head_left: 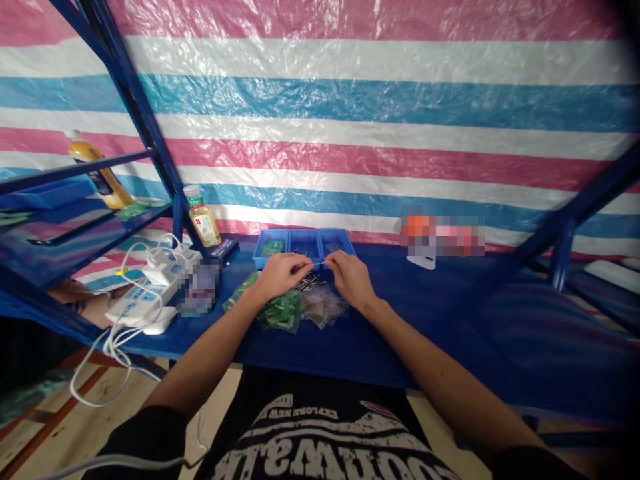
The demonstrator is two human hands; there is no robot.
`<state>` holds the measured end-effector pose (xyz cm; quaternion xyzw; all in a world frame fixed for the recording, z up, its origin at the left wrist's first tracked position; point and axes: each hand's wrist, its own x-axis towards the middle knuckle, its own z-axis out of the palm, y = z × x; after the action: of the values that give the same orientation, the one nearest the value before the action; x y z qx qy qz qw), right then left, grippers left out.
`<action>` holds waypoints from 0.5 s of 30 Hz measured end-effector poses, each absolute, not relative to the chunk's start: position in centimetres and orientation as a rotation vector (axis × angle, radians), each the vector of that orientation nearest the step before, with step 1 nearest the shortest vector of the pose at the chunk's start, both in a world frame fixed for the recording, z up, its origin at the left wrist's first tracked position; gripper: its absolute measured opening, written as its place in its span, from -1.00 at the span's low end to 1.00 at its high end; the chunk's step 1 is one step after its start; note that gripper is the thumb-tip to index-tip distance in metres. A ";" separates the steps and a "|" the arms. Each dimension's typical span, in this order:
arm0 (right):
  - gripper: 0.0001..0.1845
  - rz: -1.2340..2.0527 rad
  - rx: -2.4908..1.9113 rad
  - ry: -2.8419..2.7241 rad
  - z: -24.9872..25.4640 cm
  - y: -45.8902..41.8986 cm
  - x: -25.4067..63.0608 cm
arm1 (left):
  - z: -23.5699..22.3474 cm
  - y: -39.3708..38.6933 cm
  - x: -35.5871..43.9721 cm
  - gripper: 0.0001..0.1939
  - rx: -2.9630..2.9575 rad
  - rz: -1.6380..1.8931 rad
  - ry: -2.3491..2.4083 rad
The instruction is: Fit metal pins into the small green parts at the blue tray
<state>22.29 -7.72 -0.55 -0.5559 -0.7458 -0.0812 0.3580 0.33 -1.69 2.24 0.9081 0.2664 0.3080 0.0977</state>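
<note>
Closest to you is your black graphic T-shirt [320,433], with your bare forearms reaching out over the blue steel workbench [395,333]. In the head view, your left hand [277,277] and right hand [351,280] are close together, both clenched in a fine pinch on a thin metal pin [314,264] that spans the gap between your fingertips; it's too small to make out any detail. Just below your fingers lies a loose scatter of small metal fasteners [309,283], with green plastic packets [281,312] and clear plastic bags [323,305] a little nearer you. Just beyond your fingers sits a blue three-compartment parts tray [304,245]. Well left of your fingers are white power strips [143,303] and a plastic drink bottle [201,217], and far beyond your fingers hangs a striped plastic tarp [320,100]
</note>
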 end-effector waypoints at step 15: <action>-0.74 -0.041 -1.338 -1.904 -1.0 -7.3 22.6 | 2.0 -1.7 0.3 -0.77 2.674 0.943 0.687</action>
<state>22.64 -7.27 -1.03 -0.5278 -0.7512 -0.0164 0.3961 0.33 -1.68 1.95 0.9108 0.2341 0.3212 0.1117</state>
